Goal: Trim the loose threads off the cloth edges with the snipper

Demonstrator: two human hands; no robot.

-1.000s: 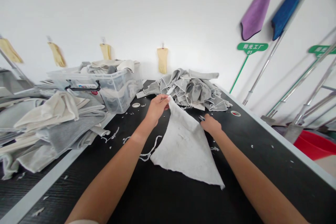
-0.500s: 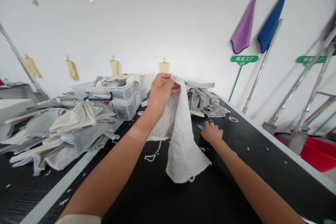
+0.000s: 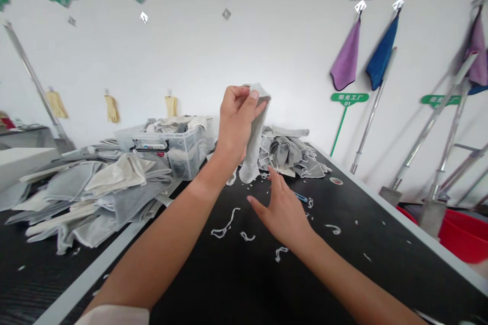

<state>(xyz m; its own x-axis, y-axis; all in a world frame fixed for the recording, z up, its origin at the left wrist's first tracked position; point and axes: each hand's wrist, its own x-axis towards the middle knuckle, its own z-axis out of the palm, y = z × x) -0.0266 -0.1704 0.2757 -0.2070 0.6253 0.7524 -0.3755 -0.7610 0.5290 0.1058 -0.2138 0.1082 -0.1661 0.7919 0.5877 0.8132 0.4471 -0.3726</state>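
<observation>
My left hand [image 3: 239, 122] is raised over the far part of the black table, pinching the top edge of a grey cloth [image 3: 254, 147]. The cloth hangs down narrow and folded, its lower end close to the tabletop. Lower and to the right, my right hand [image 3: 284, 208] holds nothing; its thumb and fingers are spread apart, pointing toward the cloth without touching it. Just beyond that hand lies a small blue-handled tool [image 3: 301, 197], partly hidden by the fingers, which looks like thread snips. Behind the held cloth sits a heap of grey cloths [image 3: 287, 152].
Stacked grey and white cloths [image 3: 114, 198] cover the table's left side. Behind them stands a clear plastic bin [image 3: 183, 155] filled with cloths. Thread scraps [image 3: 225, 226] and a tape roll [image 3: 336, 181] lie on the black table [image 3: 244, 284]. Mops [image 3: 375, 111] lean at the right wall.
My right hand has let go of the blue-handled tool and moved left, opening. The cloth in my left hand has been lifted away and now hangs narrower. The view has tilted up.
</observation>
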